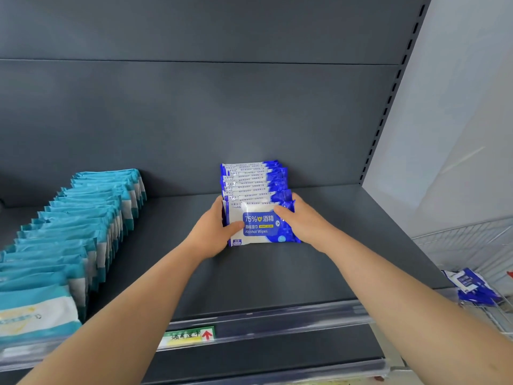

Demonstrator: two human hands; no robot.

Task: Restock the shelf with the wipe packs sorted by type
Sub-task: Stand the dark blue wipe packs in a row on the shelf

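A row of blue-and-white alcohol wipe packs (254, 179) stands upright on the dark grey shelf (277, 276), reaching back to the rear panel. The front pack (259, 227) faces me with its label showing. My left hand (212, 232) grips this pack at its left edge, thumb across the face. My right hand (301, 220) grips its right edge, thumb on the upper front. A long row of teal-and-white wipe packs (77, 229) stands along the left part of the same shelf.
More blue wipe packs (472, 287) lie in a wire basket (477, 240) at the lower right. A clear price rail (277, 323) with a green and yellow tag (188, 336) runs along the shelf's front edge. A light wall stands to the right.
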